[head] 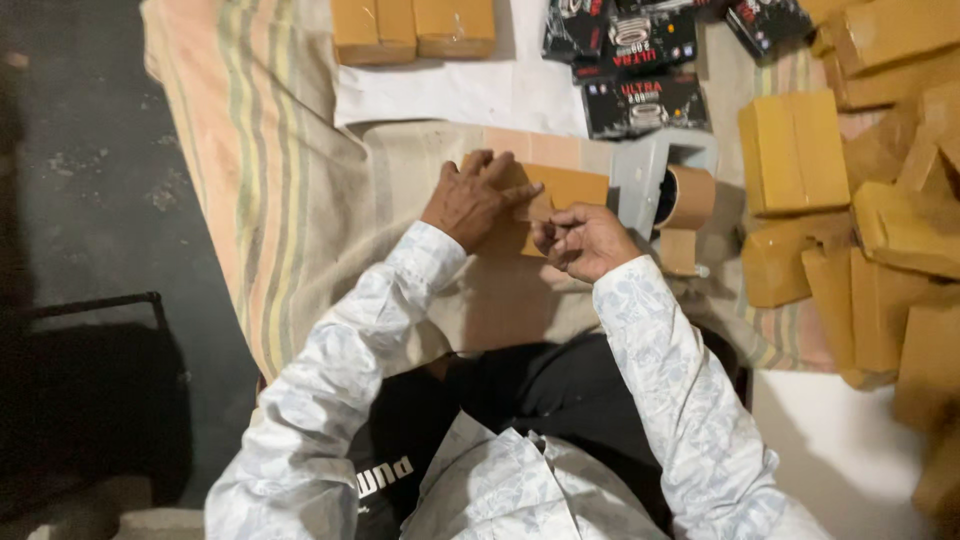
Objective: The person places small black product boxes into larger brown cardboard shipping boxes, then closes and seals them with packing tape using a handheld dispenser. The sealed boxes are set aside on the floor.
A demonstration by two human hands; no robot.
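Note:
A brown paper-wrapped parcel (572,187) lies on the striped cloth (270,180) in front of me. My left hand (472,198) rests flat on the parcel's left part, fingers spread and pressing down. My right hand (583,240) is curled at the parcel's near edge, fingertips pinched together at the wrapping; what it pinches is too small to tell. Just right of the parcel stands a grey tape dispenser (650,175) with a roll of brown tape (688,197).
A heap of brown wrapped parcels (860,200) lies to the right. Two more wrapped parcels (412,28) sit at the top. Black printed boxes (640,70) lie on white paper (470,90) beyond the dispenser. Dark floor is at the left.

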